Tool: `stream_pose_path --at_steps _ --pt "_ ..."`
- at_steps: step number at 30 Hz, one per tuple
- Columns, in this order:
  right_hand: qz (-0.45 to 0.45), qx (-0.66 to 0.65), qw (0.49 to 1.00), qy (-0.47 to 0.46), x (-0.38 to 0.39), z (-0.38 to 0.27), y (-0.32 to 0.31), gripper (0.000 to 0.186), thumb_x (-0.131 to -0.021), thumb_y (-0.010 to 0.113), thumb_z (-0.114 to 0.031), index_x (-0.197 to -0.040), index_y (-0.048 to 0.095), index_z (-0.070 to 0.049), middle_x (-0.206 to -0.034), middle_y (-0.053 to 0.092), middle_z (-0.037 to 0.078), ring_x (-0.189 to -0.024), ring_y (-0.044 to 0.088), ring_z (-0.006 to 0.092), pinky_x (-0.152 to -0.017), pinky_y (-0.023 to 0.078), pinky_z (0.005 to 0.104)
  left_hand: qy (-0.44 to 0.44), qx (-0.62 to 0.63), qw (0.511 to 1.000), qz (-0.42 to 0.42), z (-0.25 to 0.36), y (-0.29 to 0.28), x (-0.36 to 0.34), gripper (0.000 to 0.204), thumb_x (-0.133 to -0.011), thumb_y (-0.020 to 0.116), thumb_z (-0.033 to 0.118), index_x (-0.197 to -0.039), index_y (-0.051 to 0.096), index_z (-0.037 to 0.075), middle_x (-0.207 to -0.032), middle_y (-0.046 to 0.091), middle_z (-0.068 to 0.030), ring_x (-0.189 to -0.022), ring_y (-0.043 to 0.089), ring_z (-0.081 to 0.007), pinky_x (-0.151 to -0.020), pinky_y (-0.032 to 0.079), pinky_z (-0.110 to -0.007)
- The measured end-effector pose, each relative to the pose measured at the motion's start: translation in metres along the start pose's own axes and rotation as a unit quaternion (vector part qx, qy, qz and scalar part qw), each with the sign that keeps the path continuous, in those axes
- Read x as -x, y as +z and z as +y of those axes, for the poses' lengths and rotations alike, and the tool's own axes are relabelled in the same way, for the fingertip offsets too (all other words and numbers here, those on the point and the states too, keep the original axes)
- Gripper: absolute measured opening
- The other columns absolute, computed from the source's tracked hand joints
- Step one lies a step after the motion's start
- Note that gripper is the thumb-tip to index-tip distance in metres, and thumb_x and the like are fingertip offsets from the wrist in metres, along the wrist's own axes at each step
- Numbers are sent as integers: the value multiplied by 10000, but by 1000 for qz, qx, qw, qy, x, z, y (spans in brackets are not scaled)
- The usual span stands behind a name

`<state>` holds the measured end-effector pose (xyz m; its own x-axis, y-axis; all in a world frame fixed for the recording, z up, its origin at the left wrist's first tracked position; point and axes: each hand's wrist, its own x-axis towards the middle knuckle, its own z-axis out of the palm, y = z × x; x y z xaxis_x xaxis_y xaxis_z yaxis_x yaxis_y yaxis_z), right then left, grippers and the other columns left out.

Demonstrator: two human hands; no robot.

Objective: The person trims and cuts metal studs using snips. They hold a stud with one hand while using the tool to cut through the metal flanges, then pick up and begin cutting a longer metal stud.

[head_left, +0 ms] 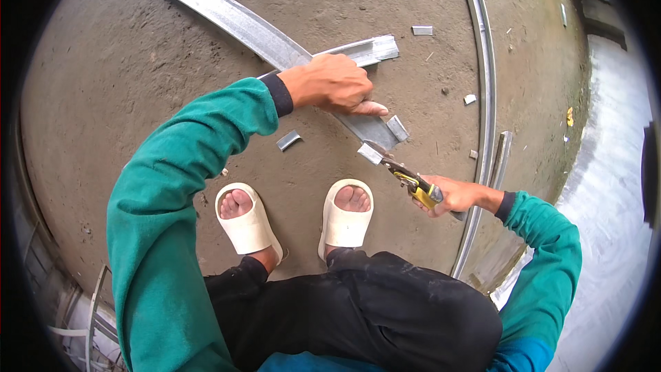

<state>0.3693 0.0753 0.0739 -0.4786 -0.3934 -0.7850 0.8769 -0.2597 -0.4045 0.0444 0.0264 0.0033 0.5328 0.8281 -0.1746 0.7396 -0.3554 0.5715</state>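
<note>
The person bends over a rough brown floor (82, 131), working at a long galvanised metal channel (234, 24) that runs slantwise from the upper left down to the middle of the view, lying across a shorter metal channel piece (368, 49). The left hand (336, 86) is closed over the long channel near its lower end, thumb stretched along it. The right hand (446, 196) is wrapped around the yellow-and-black handles of metal snips (421, 189), whose jaws meet the channel's near end beside a bent flap (370, 153); a second flap (398, 128) stands at the other corner of that end. Small metal offcuts (289, 140) lie scattered around. To the right, a long narrow metal strip (487, 76) curves down past the right hand, and cream slides (346, 224) are on the person's feet, below the channel
</note>
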Motion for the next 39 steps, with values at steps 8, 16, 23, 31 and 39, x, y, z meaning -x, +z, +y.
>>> stream_pose_path --at_steps 8,16,23,31,39 --pt "-10 56 998 -9 -6 3 0 481 -622 622 -29 -1080 477 -62 -902 544 10 -815 543 117 -715 463 286 2 11 1000 -1 3 9 5 755 -932 423 641 -572 625 8 -560 582 -199 -552 601 -408 -482 487 -456" --pt "6 28 999 -31 -3 8 -6 492 -631 641 25 -1088 481 -63 -890 527 -6 -774 528 111 -687 474 288 10 -2 1000 15 1 3 -2 760 -931 425 642 -569 623 3 -562 585 -197 -554 602 -412 -477 485 -458" --pt "5 54 999 -7 -3 7 -8 518 -631 637 12 -1121 482 -58 -906 527 0 -800 527 118 -714 473 291 3 -2 1000 -14 3 5 -2 753 -937 415 632 -597 640 -1 -592 608 -198 -576 619 -405 -484 488 -464" --pt "-9 52 999 -4 4 1 -11 551 -633 645 5 -1160 491 -50 -961 540 12 -907 530 127 -810 464 306 19 -9 999 39 2 4 -5 730 -932 442 623 -566 630 20 -544 571 -193 -543 595 -402 -484 484 -449" --pt "44 39 998 -8 2 3 -1 377 -641 618 18 -989 493 -52 -817 499 -21 -757 516 116 -707 454 284 21 -14 999 22 4 8 -7 715 -930 454 612 -561 629 26 -561 585 -184 -555 596 -399 -484 477 -454"
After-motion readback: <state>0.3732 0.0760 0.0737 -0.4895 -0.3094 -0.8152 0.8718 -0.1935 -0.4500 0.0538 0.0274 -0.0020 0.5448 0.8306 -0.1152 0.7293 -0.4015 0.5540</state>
